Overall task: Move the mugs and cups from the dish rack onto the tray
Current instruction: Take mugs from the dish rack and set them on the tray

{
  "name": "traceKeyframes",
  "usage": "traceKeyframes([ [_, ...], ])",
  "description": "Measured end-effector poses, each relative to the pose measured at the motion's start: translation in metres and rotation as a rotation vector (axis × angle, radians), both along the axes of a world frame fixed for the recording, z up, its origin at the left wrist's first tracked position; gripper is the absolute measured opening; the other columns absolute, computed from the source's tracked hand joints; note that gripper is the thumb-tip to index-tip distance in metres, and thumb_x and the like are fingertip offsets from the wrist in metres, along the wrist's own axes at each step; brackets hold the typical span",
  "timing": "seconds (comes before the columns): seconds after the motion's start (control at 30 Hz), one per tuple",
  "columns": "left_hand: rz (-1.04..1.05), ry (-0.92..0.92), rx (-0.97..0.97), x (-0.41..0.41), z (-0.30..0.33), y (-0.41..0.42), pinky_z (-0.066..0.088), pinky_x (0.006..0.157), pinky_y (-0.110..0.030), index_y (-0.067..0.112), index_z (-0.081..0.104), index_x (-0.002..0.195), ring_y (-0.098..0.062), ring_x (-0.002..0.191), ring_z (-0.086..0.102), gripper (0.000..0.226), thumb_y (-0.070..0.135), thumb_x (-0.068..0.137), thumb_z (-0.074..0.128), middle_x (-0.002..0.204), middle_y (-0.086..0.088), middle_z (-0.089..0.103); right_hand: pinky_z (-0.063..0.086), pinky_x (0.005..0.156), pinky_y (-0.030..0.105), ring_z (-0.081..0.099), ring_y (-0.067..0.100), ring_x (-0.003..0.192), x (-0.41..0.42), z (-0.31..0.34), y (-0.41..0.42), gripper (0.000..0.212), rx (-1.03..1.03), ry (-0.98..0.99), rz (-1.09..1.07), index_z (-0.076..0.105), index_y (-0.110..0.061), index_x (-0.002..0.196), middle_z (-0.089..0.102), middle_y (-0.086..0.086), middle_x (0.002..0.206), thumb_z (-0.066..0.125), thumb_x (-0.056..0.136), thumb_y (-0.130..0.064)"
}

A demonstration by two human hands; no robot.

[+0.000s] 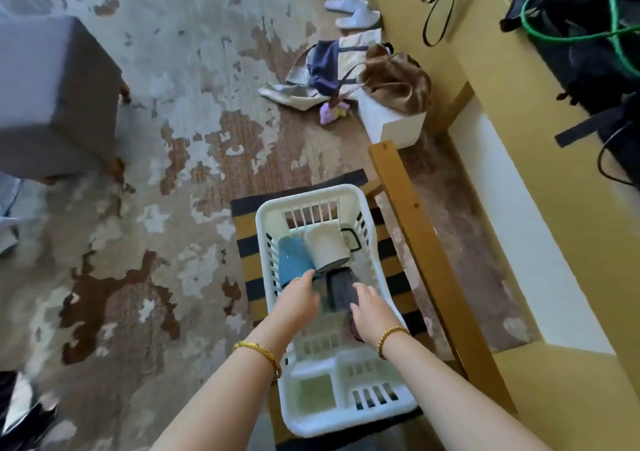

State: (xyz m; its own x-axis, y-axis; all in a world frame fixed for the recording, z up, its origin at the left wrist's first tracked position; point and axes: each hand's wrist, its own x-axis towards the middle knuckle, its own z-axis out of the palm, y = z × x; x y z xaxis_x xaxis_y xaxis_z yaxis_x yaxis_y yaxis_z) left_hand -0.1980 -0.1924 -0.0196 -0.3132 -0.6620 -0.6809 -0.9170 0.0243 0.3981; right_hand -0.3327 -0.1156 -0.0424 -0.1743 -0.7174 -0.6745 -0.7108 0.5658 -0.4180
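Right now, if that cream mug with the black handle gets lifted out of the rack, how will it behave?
The cream mug with the black handle looks rigid and probably breakable. It leans tilted against the blue cup, so neighbours may shift. Its handle should give a secure hold.

White rack, blue, cream and dark grey cups on stripes

White dish rack [346,194] holds a blue cup [290,260] at 9 o'clock, a cream mug [325,242] with black handle at 12, a dark grey cup [341,286] at centre; mustard-and-black striped cloth [393,263] beneath; grey-brown mottled rug [166,138]
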Motion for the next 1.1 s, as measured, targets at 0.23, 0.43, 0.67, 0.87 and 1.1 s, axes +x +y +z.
traceKeyframes([
  [0.23, 0.269, 0.069, 0.085, -0.028, -0.051, -0.041, 0.048, 0.092, -0.038, 0.019, 0.020, 0.147, -0.029, 0.113, 0.055, 0.053, 0.017, 0.096, 0.037, 0.136, -0.011, 0.049, 0.046, 0.095, 0.037, 0.053, 0.035, 0.117, -0.019, -0.053, -0.078, 0.026, 0.087, -0.380, -0.711, 0.051, -0.001, 0.116, 0.053, 0.025, 0.128, 0.042, 0.096, -0.015],
  [0.43, 0.424, 0.128, 0.158, -0.032, -0.074, -0.053, 0.043, 0.100, -0.034, 0.020, 0.020, 0.147, -0.024, 0.126, 0.045, 0.055, 0.014, 0.096, 0.038, 0.148, -0.006, 0.037, 0.048, 0.038, 0.017, 0.061, 0.021, 0.073, -0.022, -0.085, -0.100, 0.037, 0.158, -0.846, -1.352, 0.046, 0.007, 0.126, 0.058, 0.022, 0.114, 0.052, 0.093, -0.008],
  [0.67, 0.515, 0.206, 0.222, -0.038, -0.076, -0.056, 0.043, 0.091, -0.025, 0.021, 0.019, 0.148, -0.017, 0.120, 0.049, 0.055, 0.017, 0.097, 0.039, 0.147, -0.006, 0.038, 0.031, 0.028, 0.015, 0.048, 0.008, 0.052, -0.016, -0.094, -0.107, 0.023, 0.382, -0.744, -1.238, 0.055, -0.005, 0.097, 0.056, 0.003, 0.070, 0.058, 0.090, -0.027],
  [0.87, 0.581, 0.254, 0.251, -0.039, -0.069, -0.051, 0.043, 0.092, -0.028, 0.019, 0.018, 0.148, -0.018, 0.122, 0.047, 0.058, 0.027, 0.097, 0.043, 0.147, -0.003, 0.038, 0.024, 0.025, 0.013, 0.033, 0.003, 0.027, -0.015, -0.085, -0.102, 0.019, 0.245, -0.943, -1.419, 0.047, -0.007, 0.084, 0.039, 0.001, 0.056, 0.048, 0.096, -0.022],
  [1.1, 0.697, 0.352, 0.199, -0.030, -0.043, -0.052, 0.041, 0.076, -0.022, 0.021, 0.033, 0.140, -0.010, 0.102, 0.048, 0.052, 0.038, 0.094, 0.047, 0.138, 0.000, 0.048, 0.026, 0.027, 0.011, 0.036, 0.003, 0.028, -0.007, -0.049, -0.092, 0.015, 0.114, -1.115, -1.368, 0.052, -0.008, 0.098, 0.048, 0.003, 0.068, 0.043, 0.097, -0.020],
])
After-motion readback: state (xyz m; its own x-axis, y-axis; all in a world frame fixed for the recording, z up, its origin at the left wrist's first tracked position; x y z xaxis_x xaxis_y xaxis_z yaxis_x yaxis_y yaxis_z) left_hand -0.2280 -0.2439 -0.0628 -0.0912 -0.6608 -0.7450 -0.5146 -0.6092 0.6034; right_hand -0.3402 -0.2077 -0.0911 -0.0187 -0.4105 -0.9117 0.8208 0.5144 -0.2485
